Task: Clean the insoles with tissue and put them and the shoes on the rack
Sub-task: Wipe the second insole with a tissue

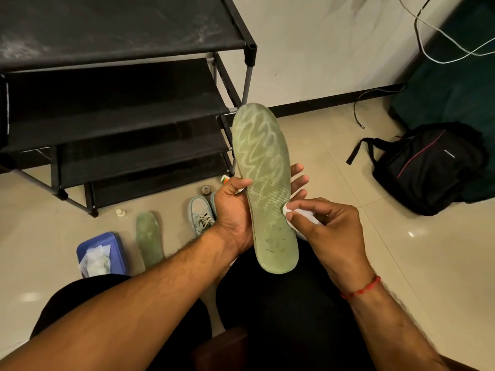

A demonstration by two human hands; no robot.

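Left hand [233, 218] cradles the insole [263, 183], fingers curled behind it; right hand [329, 223] pinches a tissue [297, 212] at its right edge.

On the floor [40, 210] at left sit a box [117, 247], the second insole [148, 236] and the shoes [199, 214], near the rack's [120, 111] foot. The held insole points heel toward the person, toe up and away toward the rack. The tissue touches its right edge at mid-length, so the wipe probably runs leftward across the face or along that axis. Room to move lies right of the hands, short of the bag [428, 167].
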